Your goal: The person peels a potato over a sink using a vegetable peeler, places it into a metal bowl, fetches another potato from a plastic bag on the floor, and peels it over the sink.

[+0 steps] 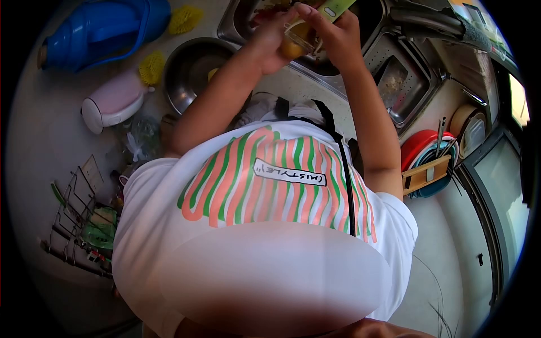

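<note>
Head view: my left hand [271, 45] is closed around a rounded yellow item [293, 50], my right hand [344, 38] around a green-handled peeler [335, 8]. Both sit over the sink [226, 27] edge, presumably so scraps drop inside. The item's visible surface appears smooth; fingers hide the remainder.

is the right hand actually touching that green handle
Touching. The head view shows the right hand closed on the green handle, whose end sticks out beyond the grip, with no gap between them.
</note>
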### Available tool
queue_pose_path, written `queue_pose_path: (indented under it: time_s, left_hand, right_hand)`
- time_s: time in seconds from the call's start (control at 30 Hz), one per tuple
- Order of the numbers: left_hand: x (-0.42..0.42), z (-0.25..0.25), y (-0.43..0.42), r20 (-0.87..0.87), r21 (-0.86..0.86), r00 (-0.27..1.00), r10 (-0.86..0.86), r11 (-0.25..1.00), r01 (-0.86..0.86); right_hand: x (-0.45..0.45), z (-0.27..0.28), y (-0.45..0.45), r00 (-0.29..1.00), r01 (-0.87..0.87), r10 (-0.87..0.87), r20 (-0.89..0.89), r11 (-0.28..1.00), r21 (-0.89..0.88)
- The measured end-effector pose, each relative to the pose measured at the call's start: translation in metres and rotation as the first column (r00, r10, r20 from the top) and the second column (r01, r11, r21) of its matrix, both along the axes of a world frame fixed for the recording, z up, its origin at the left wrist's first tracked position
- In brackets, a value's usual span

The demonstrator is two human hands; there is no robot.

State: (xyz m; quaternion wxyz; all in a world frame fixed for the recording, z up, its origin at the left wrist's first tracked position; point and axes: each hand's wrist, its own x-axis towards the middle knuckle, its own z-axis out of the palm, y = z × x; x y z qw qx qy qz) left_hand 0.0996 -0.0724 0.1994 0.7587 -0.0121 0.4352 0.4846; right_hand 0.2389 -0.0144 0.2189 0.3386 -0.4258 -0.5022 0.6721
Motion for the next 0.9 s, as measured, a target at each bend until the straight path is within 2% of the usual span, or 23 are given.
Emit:
queue_pose_path:
  time_s: [0.1, 0.13, 0.17, 0.23, 0.27, 0.37, 0.43, 0.5, 0.53, 0.63, 0.73, 0.77, 0.8, 0.83, 0.87, 0.9]
  left_hand:
    - [-0.012, -0.002, -0.01, -0.014, 0.054, 0.975, -0.221, 0.974, 0.221]
    - [-0.011, 0.004, -0.013, 0.073, 0.083, 0.969, -0.237, 0.969, 0.231]
    - [-0.012, 0.003, -0.015, 0.12, 0.098, 0.97, -0.21, 0.975, 0.199]
    - [-0.015, -0.003, -0.018, 0.21, 0.129, 0.966, -0.153, 0.983, 0.128]
    - [-0.018, -0.009, -0.018, 0.173, 0.14, 0.977, -0.126, 0.985, 0.102]
    - [-0.011, -0.008, -0.008, -0.008, 0.074, 0.996, -0.094, 0.993, 0.095]
    - [-0.004, -0.002, -0.007, -0.041, -0.001, 0.998, -0.044, 0.999, 0.044]
    - [0.01, 0.01, -0.005, -0.098, -0.098, 0.993, 0.06, 0.993, -0.07]
    - [0.01, 0.01, -0.007, -0.102, -0.071, 0.992, 0.067, 0.995, -0.075]
    - [0.009, 0.014, -0.008, -0.178, -0.037, 0.983, 0.048, 0.998, -0.055]
    - [0.007, 0.013, -0.01, -0.169, 0.067, 0.986, 0.003, 0.998, 0.008]
    - [0.004, 0.01, -0.012, -0.13, 0.067, 0.989, -0.067, 0.995, 0.076]
    - [0.0, 0.006, -0.016, -0.093, 0.071, 0.986, -0.137, 0.987, 0.144]
    - [-0.002, 0.003, -0.019, -0.055, 0.075, 0.977, -0.206, 0.975, 0.21]
    - [-0.002, 0.005, -0.022, -0.032, 0.054, 0.979, -0.202, 0.978, 0.204]
    - [-0.002, 0.006, -0.025, -0.027, 0.025, 0.983, -0.183, 0.983, 0.184]
  right_hand:
    - [0.03, -0.061, 0.045, 0.96, 0.277, -0.277, 0.049, 0.961, 0.015]
    - [0.046, -0.081, 0.064, 0.89, 0.35, -0.373, 0.261, 0.927, 0.131]
    - [0.057, -0.093, 0.076, 0.763, 0.391, -0.467, 0.446, 0.884, 0.257]
    - [0.058, -0.083, 0.074, 0.788, 0.409, -0.477, 0.389, 0.878, 0.248]
    - [0.06, -0.075, 0.071, 0.799, 0.415, -0.479, 0.363, 0.877, 0.242]
    - [0.034, -0.03, 0.036, 0.921, 0.36, -0.37, 0.121, 0.928, 0.091]
    - [0.026, -0.021, 0.012, 0.959, 0.161, -0.18, 0.22, 0.982, 0.102]
    - [0.008, -0.005, -0.013, 0.999, 0.025, -0.025, 0.03, 1.0, 0.01]
    - [0.006, -0.001, -0.014, 1.0, -0.018, 0.019, 0.019, 0.999, -0.033]
    - [0.005, 0.003, -0.003, 0.996, -0.087, 0.085, -0.032, 0.995, -0.057]
    - [0.002, -0.01, 0.007, 0.995, -0.025, 0.034, -0.091, 0.995, 0.093]
    - [0.009, -0.005, 0.016, 1.0, 0.021, -0.021, 0.0, 0.999, -0.024]
    - [0.022, -0.04, 0.034, 0.993, 0.103, -0.103, 0.056, 0.995, 0.006]
    - [0.022, -0.058, 0.052, 0.949, 0.259, -0.283, 0.142, 0.952, 0.163]
    - [0.038, -0.084, 0.073, 0.839, 0.305, -0.412, 0.357, 0.897, 0.319]
    - [0.042, -0.066, 0.077, 0.622, 0.417, -0.462, 0.632, 0.879, 0.231]
